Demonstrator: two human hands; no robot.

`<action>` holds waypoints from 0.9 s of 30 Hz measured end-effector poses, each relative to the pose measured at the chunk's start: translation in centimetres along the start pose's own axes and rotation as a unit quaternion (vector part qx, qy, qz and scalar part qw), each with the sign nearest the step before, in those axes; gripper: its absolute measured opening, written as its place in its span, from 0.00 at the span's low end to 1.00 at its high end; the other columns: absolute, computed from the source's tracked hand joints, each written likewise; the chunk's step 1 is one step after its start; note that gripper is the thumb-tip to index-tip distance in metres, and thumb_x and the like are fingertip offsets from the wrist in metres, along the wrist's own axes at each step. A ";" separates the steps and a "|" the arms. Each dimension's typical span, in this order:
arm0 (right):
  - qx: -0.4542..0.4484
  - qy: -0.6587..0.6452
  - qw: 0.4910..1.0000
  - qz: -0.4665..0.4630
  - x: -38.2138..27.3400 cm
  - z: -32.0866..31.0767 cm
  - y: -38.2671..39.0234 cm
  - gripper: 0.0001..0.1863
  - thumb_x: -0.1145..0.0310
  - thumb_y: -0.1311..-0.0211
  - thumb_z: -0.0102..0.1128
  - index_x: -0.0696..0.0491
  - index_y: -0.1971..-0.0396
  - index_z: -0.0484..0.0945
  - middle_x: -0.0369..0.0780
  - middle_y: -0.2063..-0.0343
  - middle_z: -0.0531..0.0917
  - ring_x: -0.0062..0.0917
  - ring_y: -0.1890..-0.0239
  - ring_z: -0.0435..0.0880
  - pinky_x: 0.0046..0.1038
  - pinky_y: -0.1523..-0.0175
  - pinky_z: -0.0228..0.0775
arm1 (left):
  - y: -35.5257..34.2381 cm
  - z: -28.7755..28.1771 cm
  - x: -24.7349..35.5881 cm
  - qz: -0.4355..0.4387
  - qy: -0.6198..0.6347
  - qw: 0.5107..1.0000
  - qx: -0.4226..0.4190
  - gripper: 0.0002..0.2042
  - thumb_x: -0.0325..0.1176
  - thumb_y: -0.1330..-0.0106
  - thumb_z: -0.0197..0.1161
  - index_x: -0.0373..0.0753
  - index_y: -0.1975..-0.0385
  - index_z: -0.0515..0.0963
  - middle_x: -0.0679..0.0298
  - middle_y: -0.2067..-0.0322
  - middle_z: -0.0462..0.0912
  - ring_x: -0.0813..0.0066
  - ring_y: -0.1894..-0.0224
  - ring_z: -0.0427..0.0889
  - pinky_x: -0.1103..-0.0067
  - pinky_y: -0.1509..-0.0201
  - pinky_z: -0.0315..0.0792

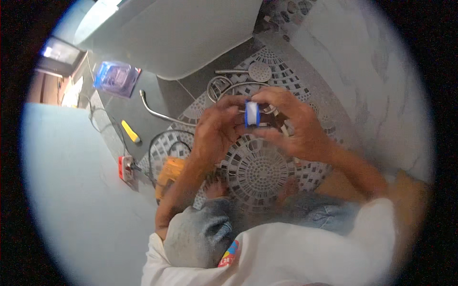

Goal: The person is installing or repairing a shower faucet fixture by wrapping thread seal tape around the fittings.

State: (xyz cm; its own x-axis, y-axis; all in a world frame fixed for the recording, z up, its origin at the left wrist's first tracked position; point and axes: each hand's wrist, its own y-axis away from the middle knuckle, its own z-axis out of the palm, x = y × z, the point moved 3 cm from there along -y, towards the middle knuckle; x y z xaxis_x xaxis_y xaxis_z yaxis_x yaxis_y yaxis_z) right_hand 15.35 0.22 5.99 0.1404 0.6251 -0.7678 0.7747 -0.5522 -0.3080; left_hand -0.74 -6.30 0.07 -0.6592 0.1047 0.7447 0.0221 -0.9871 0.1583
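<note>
Just above the frame's centre, we see the left hand (215,129) and right hand (299,127) holding a blue-rimmed white spool (252,114), which we judge light, stiff-rimmed, soft-wound and best gripped by its rims.

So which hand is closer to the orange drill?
Left. The left hand is raised, a bit right of the drill; the right hand is raised too, much farther right.

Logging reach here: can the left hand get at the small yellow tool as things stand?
Probably, by reaching down: the yellow tool lies uncovered on the floor, off to that side. But the left hand is occupied with the spool, so it would likely need freeing first.
</note>
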 end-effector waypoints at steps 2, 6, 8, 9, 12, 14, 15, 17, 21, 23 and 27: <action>-0.008 0.028 0.999 -0.014 0.1 -0.2 0.0 0.29 0.68 0.51 0.69 0.52 0.46 0.71 0.47 0.49 0.76 0.41 0.45 0.75 0.36 0.42 0.70 | 0.2 0.7 0.3 -0.013 0.093 0.994 -0.060 0.18 0.31 0.33 0.56 0.28 0.47 0.70 0.54 0.57 0.79 0.68 0.58 0.81 0.76 0.58 0.78; -0.003 0.102 0.994 -0.038 -0.2 -0.9 0.1 0.29 0.70 0.53 0.69 0.54 0.48 0.72 0.47 0.49 0.77 0.39 0.47 0.78 0.34 0.45 0.73 | 0.5 1.1 1.3 0.013 -0.169 0.984 -0.064 0.26 0.38 0.36 0.64 0.27 0.44 0.70 0.54 0.57 0.80 0.70 0.60 0.81 0.77 0.59 0.77; 0.001 0.074 0.997 -0.017 -0.1 -0.8 0.1 0.29 0.70 0.54 0.70 0.54 0.48 0.73 0.46 0.50 0.77 0.38 0.49 0.79 0.33 0.47 0.74 | 0.5 1.2 1.5 0.016 -0.145 0.987 -0.062 0.25 0.39 0.37 0.65 0.27 0.45 0.71 0.55 0.57 0.81 0.73 0.61 0.80 0.78 0.58 0.77; 0.014 0.046 0.999 0.004 0.1 -0.9 0.2 0.29 0.70 0.55 0.70 0.55 0.49 0.73 0.46 0.50 0.77 0.36 0.50 0.80 0.32 0.49 0.76 | 0.4 1.2 1.5 0.025 -0.147 0.986 -0.069 0.24 0.38 0.36 0.65 0.27 0.45 0.71 0.55 0.58 0.81 0.73 0.61 0.80 0.79 0.59 0.77; 0.038 0.019 0.999 -0.018 0.4 -0.7 0.4 0.29 0.72 0.57 0.71 0.55 0.50 0.74 0.44 0.51 0.79 0.33 0.53 0.82 0.30 0.51 0.78 | 0.5 1.3 1.2 0.046 -0.129 0.988 -0.069 0.23 0.36 0.36 0.65 0.28 0.46 0.72 0.56 0.59 0.81 0.74 0.61 0.81 0.80 0.59 0.78; 0.032 0.021 0.999 -0.020 0.1 -0.7 0.3 0.29 0.73 0.57 0.71 0.54 0.50 0.74 0.45 0.52 0.79 0.33 0.52 0.82 0.30 0.51 0.78 | 0.6 1.2 0.9 0.056 -0.111 0.990 -0.060 0.22 0.35 0.37 0.65 0.29 0.48 0.73 0.57 0.59 0.81 0.75 0.61 0.81 0.80 0.60 0.78; 0.033 0.021 0.999 -0.023 0.0 -0.7 0.4 0.29 0.74 0.57 0.71 0.54 0.49 0.74 0.45 0.52 0.80 0.33 0.52 0.82 0.30 0.51 0.78 | 0.6 1.1 0.6 0.061 -0.093 0.992 -0.055 0.20 0.35 0.37 0.66 0.29 0.49 0.74 0.58 0.60 0.81 0.75 0.61 0.81 0.80 0.60 0.78; 0.013 0.047 0.998 -0.029 0.1 -1.1 0.4 0.30 0.75 0.56 0.71 0.54 0.48 0.74 0.45 0.51 0.80 0.32 0.51 0.82 0.30 0.51 0.78 | 0.5 0.6 0.1 0.065 -0.071 0.994 -0.049 0.19 0.34 0.37 0.66 0.30 0.50 0.74 0.58 0.60 0.81 0.74 0.61 0.82 0.80 0.60 0.79; 0.010 0.028 0.999 -0.014 0.3 -0.7 0.4 0.30 0.74 0.53 0.70 0.54 0.46 0.73 0.47 0.48 0.78 0.32 0.49 0.81 0.30 0.50 0.78 | 0.1 0.4 -0.3 0.055 -0.016 0.995 -0.086 0.18 0.33 0.37 0.66 0.31 0.51 0.72 0.59 0.60 0.80 0.75 0.60 0.81 0.80 0.59 0.79; 0.022 0.007 1.000 0.012 0.1 -0.6 0.4 0.29 0.73 0.52 0.70 0.54 0.46 0.73 0.46 0.48 0.78 0.32 0.50 0.81 0.30 0.49 0.78 | 0.2 0.6 -0.2 0.055 -0.016 0.994 -0.087 0.19 0.33 0.37 0.65 0.32 0.50 0.71 0.59 0.59 0.79 0.76 0.60 0.81 0.80 0.59 0.78; 0.081 -0.073 0.993 0.055 -0.7 -0.3 -0.1 0.25 0.71 0.49 0.70 0.55 0.49 0.76 0.45 0.52 0.79 0.32 0.53 0.82 0.29 0.51 0.79 | 0.4 1.1 -0.2 0.107 -0.139 0.984 -0.031 0.18 0.29 0.35 0.62 0.33 0.47 0.69 0.59 0.58 0.79 0.73 0.58 0.81 0.77 0.55 0.77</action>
State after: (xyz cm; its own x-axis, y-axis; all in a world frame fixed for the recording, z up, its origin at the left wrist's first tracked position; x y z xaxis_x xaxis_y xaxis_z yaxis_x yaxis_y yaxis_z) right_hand 15.33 -0.02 6.75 0.1185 0.4757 -0.8716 0.6494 -0.7011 -0.2944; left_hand 0.18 -6.62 0.70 -0.4125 -0.0856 0.9069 0.0868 -0.9947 -0.0544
